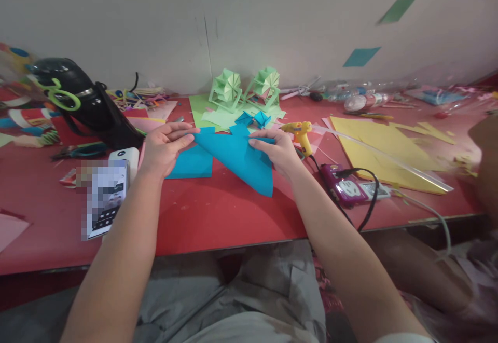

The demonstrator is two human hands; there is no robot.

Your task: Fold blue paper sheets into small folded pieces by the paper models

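Note:
A sheet of blue paper (243, 157) is held up above the red table, its lower corner hanging toward me. My left hand (165, 145) pinches its left corner between thumb and fingers. On the other side, my right hand (274, 148) grips the upper right part, thumb in front. Beneath and to the left lies another flat blue sheet (192, 162). Just behind my hands sit small folded blue paper pieces (261, 119). Beyond these, two light green folded paper models (226, 86) stand on green paper.
A yellow glue gun (300, 131) lies right of my right hand, near a purple power socket (344, 184) with cables. Yellow sheets (373, 151) and a clear strip lie farther right. On the left are a phone (109, 197) and a black bottle (87, 101). Another person sits at right.

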